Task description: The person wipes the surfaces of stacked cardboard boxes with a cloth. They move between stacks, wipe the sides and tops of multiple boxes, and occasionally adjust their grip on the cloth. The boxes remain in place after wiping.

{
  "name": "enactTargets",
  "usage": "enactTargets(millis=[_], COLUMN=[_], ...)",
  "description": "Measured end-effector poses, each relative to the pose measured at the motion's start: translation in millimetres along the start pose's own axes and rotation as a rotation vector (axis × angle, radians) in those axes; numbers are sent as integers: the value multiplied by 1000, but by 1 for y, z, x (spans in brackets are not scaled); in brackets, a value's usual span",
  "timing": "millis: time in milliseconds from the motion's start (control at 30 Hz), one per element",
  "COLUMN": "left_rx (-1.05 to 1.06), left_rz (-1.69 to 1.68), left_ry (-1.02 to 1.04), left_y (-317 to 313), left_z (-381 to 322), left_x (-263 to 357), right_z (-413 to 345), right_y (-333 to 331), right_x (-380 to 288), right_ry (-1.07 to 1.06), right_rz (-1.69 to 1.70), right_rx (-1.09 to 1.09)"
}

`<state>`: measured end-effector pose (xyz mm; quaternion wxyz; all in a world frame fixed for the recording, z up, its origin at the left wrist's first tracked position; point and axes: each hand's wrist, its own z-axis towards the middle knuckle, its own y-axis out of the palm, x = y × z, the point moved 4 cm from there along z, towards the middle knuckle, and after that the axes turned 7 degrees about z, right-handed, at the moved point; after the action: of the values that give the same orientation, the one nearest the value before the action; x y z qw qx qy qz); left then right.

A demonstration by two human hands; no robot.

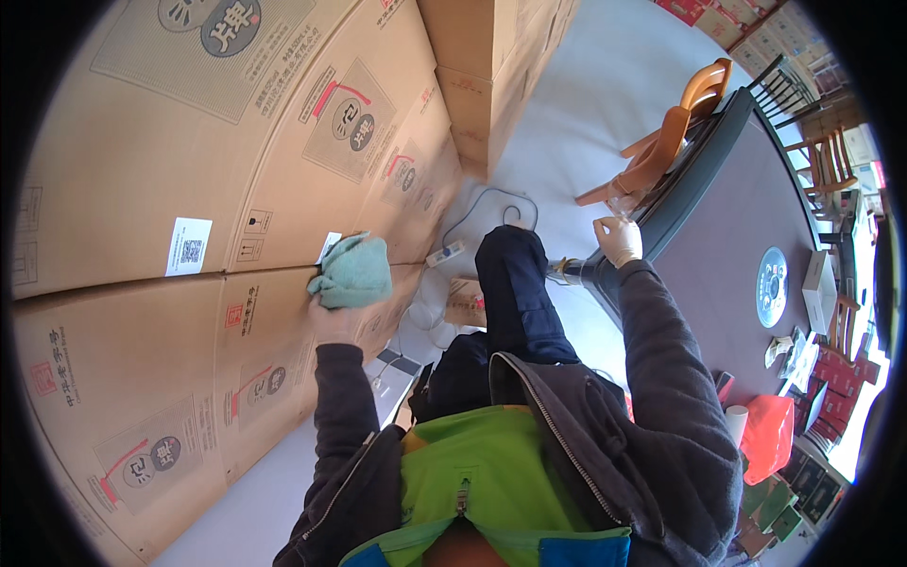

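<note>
My left hand (336,324) is shut on a folded pale green cloth (354,271). It presses the cloth to the face of the stacked cardboard cartons (297,177), near the seam between two rows, and partly covers a small white label (329,246). Motion slightly blurs the hand. On my other side, my right hand (620,239) wears a whitish glove and is curled into a fist beside the edge of a dark table (723,234). No object shows in that fist. Just beyond it is a wooden chair (655,159) with clear plastic near its lower part.
A power strip (445,253) and its looping cable (489,191) lie on the grey floor ahead of my leg. More cartons (471,92) rise at the far end. A red bag (769,436) and a white box (818,292) are at the right.
</note>
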<state>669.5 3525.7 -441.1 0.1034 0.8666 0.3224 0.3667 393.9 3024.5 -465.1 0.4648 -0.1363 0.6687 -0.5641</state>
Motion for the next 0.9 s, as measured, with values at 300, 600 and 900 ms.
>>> enactTargets(millis=[300, 600, 900], left_rx=[-89, -206, -177], left_rz=[100, 992, 1231], left_ry=[-38, 319, 450], left_y=[-27, -12, -37], left_z=[10, -20, 3], left_x=[23, 36, 38], right_z=[3, 12, 13], right_y=[0, -6, 2], right_x=[0, -7, 1], right_ry=[11, -65, -129], right_rz=[17, 74, 54], right_rx=[-65, -116, -134])
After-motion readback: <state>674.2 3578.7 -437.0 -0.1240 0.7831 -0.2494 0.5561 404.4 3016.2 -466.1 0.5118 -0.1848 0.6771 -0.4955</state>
